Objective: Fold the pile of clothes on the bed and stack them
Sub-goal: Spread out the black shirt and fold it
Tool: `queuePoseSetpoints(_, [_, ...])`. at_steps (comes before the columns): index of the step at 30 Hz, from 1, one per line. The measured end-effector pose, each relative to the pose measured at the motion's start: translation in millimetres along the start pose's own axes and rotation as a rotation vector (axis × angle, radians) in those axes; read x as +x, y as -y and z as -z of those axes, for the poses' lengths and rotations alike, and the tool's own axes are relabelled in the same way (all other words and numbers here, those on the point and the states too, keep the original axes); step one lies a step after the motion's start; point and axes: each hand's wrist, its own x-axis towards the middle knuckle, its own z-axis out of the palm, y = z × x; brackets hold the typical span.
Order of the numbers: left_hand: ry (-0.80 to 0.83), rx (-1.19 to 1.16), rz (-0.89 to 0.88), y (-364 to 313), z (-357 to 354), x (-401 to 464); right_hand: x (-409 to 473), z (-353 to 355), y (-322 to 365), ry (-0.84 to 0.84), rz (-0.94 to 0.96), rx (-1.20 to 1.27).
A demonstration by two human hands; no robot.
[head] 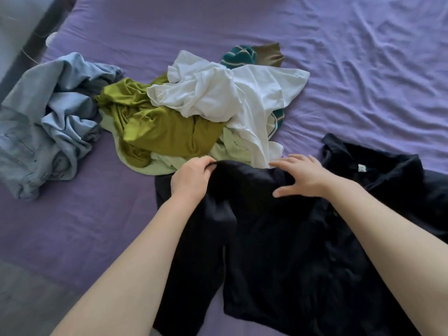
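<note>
A black button-up shirt lies spread on the purple bed sheet in front of me, its collar with a white label at the right. My left hand grips a raised fold of the shirt's upper edge. My right hand lies flat on the black cloth with fingers spread. Behind the shirt sits a jumbled pile: a white garment, an olive-green one, a pale green one and a teal striped piece.
A crumpled light-blue denim garment lies at the left of the bed. A brown cloth peeks out behind the pile. The bed's left edge and a dark frame run along the upper left; grey floor shows at lower left.
</note>
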Motion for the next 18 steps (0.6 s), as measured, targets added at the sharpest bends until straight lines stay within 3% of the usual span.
queuePoseSetpoints(2, [0.075, -0.016, 0.025, 1, -2, 3, -1, -2, -1, -0.054, -0.008, -0.132])
queuePoseSetpoints(6, [0.148, -0.061, 0.164, 19, -17, -29, 12, 13, 3, -0.316, -0.073, 0.009])
queuePoseSetpoints(11, [0.07, 0.062, 0.321, 39, -30, -51, 9, -1, 29, -0.432, -0.198, -0.031])
queuePoseSetpoints(15, [0.032, -0.182, 0.545, 42, -34, -61, -35, -47, 71, -0.556, -0.112, 0.025])
queuePoseSetpoints(18, [-0.04, -0.367, 0.652, 46, -37, -74, -63, -85, 106, -0.515, -0.059, 0.04])
